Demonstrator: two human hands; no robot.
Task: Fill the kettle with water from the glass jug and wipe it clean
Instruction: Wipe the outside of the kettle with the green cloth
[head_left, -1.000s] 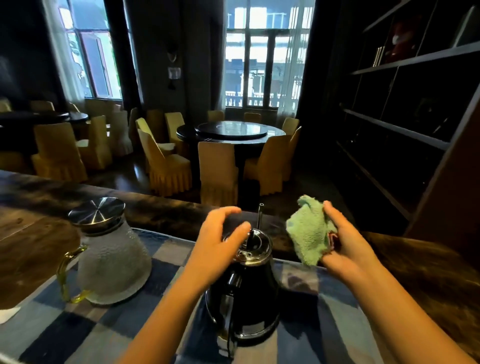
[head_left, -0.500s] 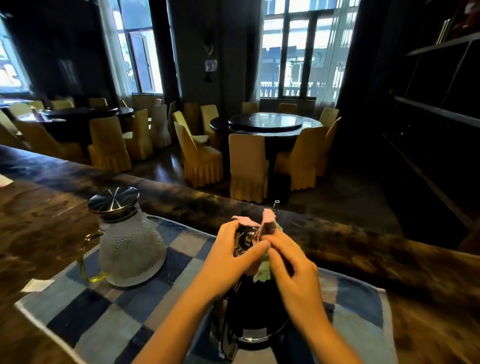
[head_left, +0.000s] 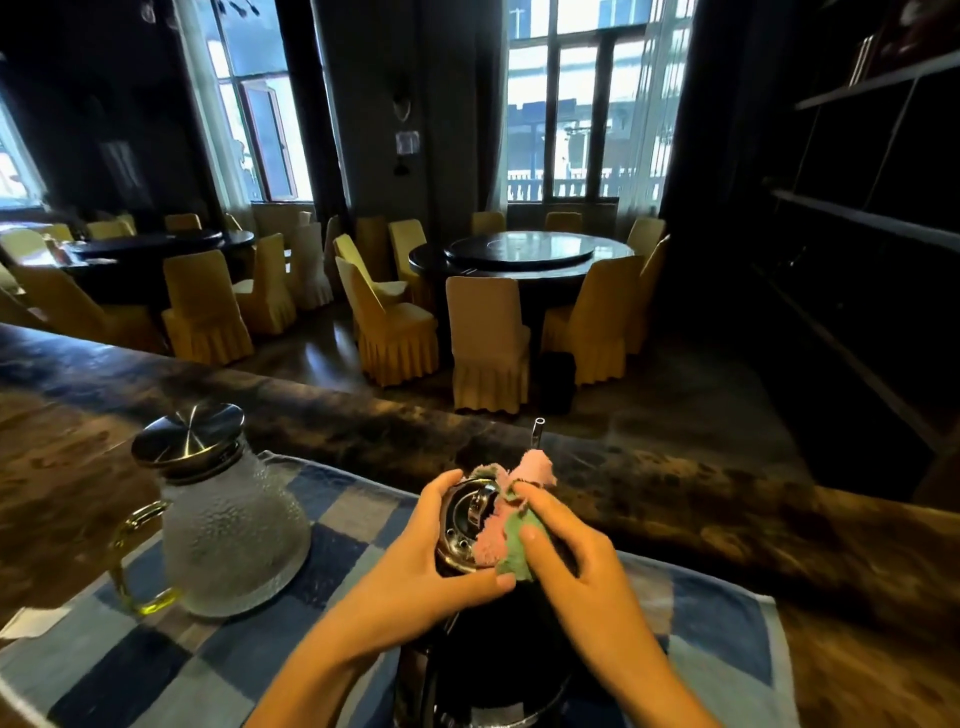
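Note:
A dark kettle (head_left: 488, 654) with a shiny metal lid (head_left: 462, 514) stands on a blue checked mat (head_left: 208, 670) in front of me; its thin spout tip (head_left: 537, 431) rises behind. My left hand (head_left: 421, 561) grips the kettle's top from the left. My right hand (head_left: 566, 551) presses a green and pink cloth (head_left: 506, 525) against the lid's right side. The textured glass jug (head_left: 228, 530) with a steel lid and yellow handle stands to the left on the mat, untouched.
The mat lies on a dark wooden counter (head_left: 727, 525). A small white paper (head_left: 31, 621) rests at the mat's left edge. Beyond the counter are round tables with yellow-covered chairs (head_left: 488, 348). Dark shelves (head_left: 872, 218) line the right wall.
My right hand brought the cloth from the air at the right onto the kettle lid and has slid lower along its right side. My left hand stays on the kettle top.

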